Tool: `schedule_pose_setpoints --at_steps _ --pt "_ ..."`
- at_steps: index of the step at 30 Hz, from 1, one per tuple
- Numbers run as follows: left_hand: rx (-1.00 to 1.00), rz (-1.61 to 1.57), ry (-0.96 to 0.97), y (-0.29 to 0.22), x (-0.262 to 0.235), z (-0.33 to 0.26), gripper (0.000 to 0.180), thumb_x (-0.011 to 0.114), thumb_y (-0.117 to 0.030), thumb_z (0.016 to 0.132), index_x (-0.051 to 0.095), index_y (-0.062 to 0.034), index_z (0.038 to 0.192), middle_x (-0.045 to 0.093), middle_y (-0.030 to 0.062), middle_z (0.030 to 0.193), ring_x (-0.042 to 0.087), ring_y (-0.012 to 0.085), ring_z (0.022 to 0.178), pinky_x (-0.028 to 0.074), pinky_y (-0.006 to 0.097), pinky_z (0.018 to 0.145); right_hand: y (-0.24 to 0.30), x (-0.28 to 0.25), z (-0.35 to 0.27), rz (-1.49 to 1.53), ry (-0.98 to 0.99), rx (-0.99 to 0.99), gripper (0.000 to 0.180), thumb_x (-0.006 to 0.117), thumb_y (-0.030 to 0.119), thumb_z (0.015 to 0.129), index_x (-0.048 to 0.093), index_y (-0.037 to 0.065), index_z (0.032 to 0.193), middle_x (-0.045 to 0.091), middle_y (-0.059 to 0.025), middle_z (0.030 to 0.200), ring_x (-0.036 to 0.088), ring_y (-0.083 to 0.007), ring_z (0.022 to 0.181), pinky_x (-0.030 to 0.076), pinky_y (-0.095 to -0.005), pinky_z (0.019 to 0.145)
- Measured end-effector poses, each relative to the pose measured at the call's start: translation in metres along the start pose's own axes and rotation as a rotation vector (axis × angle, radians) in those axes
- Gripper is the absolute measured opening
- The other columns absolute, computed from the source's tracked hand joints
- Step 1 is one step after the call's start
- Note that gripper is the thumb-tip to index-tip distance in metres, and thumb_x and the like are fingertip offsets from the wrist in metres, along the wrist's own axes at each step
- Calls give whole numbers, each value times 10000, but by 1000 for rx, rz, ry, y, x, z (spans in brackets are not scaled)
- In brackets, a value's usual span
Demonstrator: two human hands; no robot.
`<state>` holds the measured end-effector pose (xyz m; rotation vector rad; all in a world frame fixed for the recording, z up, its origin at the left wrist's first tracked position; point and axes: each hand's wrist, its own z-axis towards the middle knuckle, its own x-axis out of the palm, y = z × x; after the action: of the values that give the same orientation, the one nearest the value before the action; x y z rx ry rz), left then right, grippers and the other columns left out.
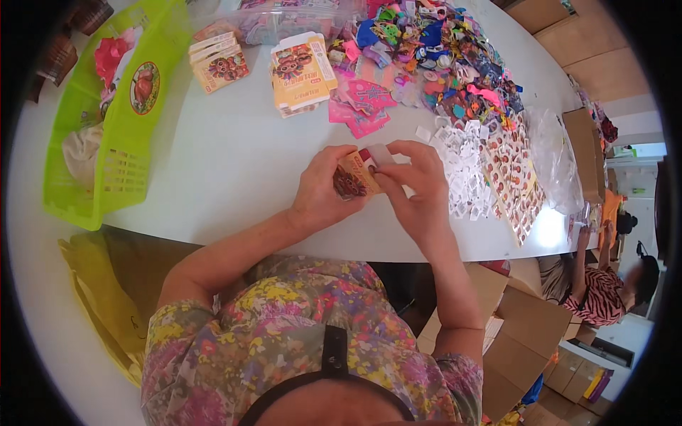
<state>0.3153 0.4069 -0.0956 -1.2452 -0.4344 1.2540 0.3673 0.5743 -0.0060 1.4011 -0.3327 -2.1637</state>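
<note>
My left hand is closed round a small orange-yellow card box with a dark reddish cartoon figure printed on it. Thumb and fingers of my right hand pinch at the box's right end, where a pale flap stands up. Something dark red shows beside that flap; what it is I cannot make out. Just beyond my hands lie several pink cards. A stack of flattened yellow boxes is farther off, and filled-looking yellow boxes stand in a row to its left.
At the left stands a bright green plastic basket with cloth inside. Far right holds a heap of small colourful toys, a pile of white pieces, sticker sheets and a clear plastic bag. Another person sits at the right.
</note>
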Motion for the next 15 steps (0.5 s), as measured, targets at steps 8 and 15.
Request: schedule_pose_setpoints --at_steps 8,15 --pt "-35 -77 -88 6 -1 10 744 842 -85 663 403 -27 1261 576 96 1065 619 173 928 537 297 767 1 -14 37 435 131 210 227 684 -57 708 704 24 919 626 -107 1138 591 -230 1060 453 -336 895" --pt "-17 -133 -155 7 -4 10 713 837 -83 615 454 -34 1214 561 117 1044 598 243 911 506 332 763 -27 -6 65 680 188 213 111 678 -2 763 706 -15 869 656 -116 1101 587 -206 1042 450 -331 871"
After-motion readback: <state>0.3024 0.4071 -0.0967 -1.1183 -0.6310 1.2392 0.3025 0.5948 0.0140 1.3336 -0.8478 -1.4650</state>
